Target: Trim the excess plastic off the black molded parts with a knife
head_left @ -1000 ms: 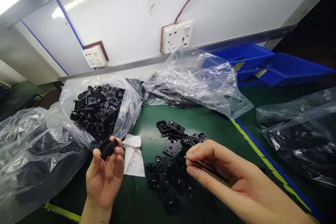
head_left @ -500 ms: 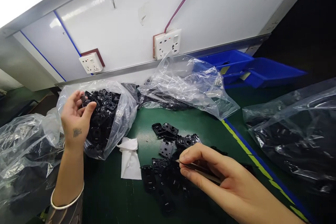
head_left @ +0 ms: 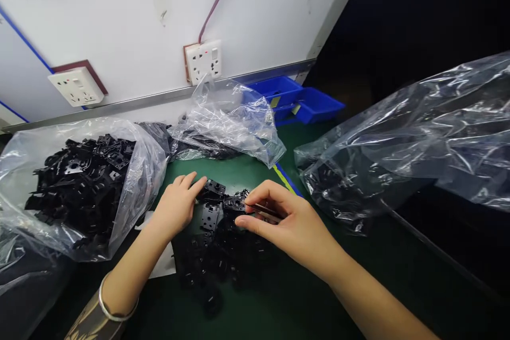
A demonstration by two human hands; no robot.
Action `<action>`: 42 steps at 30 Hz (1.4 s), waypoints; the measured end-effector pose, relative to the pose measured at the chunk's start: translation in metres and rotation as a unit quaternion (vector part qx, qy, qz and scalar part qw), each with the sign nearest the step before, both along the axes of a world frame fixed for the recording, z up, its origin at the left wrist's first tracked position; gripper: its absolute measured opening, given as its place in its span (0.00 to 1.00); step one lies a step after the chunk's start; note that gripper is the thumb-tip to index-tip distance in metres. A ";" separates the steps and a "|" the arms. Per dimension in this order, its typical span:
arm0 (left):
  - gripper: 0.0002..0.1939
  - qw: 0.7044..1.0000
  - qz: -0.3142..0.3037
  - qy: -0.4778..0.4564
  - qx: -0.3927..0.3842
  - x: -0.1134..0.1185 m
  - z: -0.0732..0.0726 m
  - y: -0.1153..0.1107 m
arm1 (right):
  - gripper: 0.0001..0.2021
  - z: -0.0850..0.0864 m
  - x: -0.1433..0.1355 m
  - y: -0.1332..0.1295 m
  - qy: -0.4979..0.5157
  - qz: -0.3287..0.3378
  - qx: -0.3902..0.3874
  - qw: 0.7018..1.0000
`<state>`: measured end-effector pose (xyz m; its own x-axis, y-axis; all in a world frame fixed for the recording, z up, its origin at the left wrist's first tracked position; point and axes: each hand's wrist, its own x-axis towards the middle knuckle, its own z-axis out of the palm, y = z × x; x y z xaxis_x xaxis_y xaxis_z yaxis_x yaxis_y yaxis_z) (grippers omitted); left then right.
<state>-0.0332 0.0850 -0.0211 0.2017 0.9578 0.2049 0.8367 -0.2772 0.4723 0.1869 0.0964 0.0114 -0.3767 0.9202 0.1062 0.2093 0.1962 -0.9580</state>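
Note:
Several black plastic parts lie loosely piled on the green table. My left hand is palm down at the pile's left edge, its fingers spread and touching or just above a part there; nothing shows in its grasp. Over the pile's right side, my right hand pinches a thin dark stick-like tool between thumb and fingers. The tool's tip is beside a black part and too small to make out clearly.
An open clear bag full of black parts stands at left. A clear bag and blue bins are behind, another bag at right. White paper lies beneath my left forearm.
My left hand has moved from the open bag of parts to the loose pile. The view has turned to the right. My right hand still holds the tool over the pile.

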 end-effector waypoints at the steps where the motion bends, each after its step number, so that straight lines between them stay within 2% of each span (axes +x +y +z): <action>1: 0.15 1.000 -0.010 -0.006 -0.019 -0.001 -0.002 0.005 | 0.11 0.000 0.001 0.000 -0.002 -0.002 -0.001 1.000; 4: 0.10 0.997 -0.001 -0.050 -0.061 -0.008 -0.004 0.006 | 0.10 -0.001 0.004 0.001 -0.011 0.002 0.005 1.000; 8: 0.08 0.972 0.080 -0.196 -0.103 -0.014 0.001 -0.012 | 0.08 -0.002 0.005 0.001 -0.018 0.024 0.002 1.000; 10: 0.10 0.936 0.113 -0.300 -0.144 -0.013 0.006 -0.024 | 0.07 -0.003 0.005 0.001 -0.019 0.035 0.006 0.999; 13: 0.13 0.862 0.130 -0.445 -0.205 -0.008 0.016 -0.044 | 0.06 -0.003 0.003 0.000 -0.031 0.031 0.015 0.999; 15: 0.15 0.822 0.135 -0.509 -0.217 -0.003 0.022 -0.059 | 0.06 -0.003 0.002 0.000 -0.037 0.027 0.015 0.999; 17: 0.15 0.786 0.167 -0.562 -0.196 0.000 0.023 -0.074 | 0.07 -0.004 0.000 -0.001 -0.036 0.028 0.011 0.999; 20: 0.11 0.737 0.235 -0.619 -0.137 0.000 0.020 -0.096 | 0.07 -0.004 -0.004 -0.004 -0.035 0.042 0.001 0.998; 22: 0.10 0.710 0.252 -0.646 -0.124 -0.002 0.018 -0.109 | 0.06 -0.003 -0.006 -0.008 -0.038 0.063 -0.002 0.997; 26: 0.10 0.665 0.245 -0.687 -0.162 -0.003 0.017 -0.128 | 0.06 0.003 -0.012 -0.020 -0.051 0.123 -0.009 0.991; 31: 0.06 0.615 0.230 -0.726 -0.204 -0.002 0.023 -0.136 | 0.06 0.009 -0.021 -0.037 -0.070 0.171 0.001 0.983; 33: 0.09 0.610 0.200 -0.740 -0.201 -0.001 0.023 -0.138 | 0.07 0.010 -0.024 -0.040 -0.068 0.177 0.012 0.982; 35: 0.16 0.625 0.165 -0.741 -0.183 0.002 0.023 -0.140 | 0.08 0.011 -0.025 -0.042 -0.069 0.178 0.032 0.981; 37: 0.18 0.669 0.164 -0.705 -0.170 0.005 0.021 -0.144 | 0.10 0.013 -0.026 -0.043 -0.076 0.177 0.064 0.979; 40: 0.16 0.769 0.240 -0.578 -0.133 0.010 0.020 -0.153 | 0.13 0.018 -0.028 -0.046 -0.087 0.188 0.134 0.969; 41: 0.15 0.787 0.274 -0.540 -0.117 0.011 0.020 -0.156 | 0.14 0.019 -0.029 -0.048 -0.093 0.192 0.161 0.964; 42: 0.14 0.791 0.302 -0.521 -0.105 0.011 0.019 -0.159 | 0.14 0.021 -0.030 -0.051 -0.102 0.195 0.188 0.957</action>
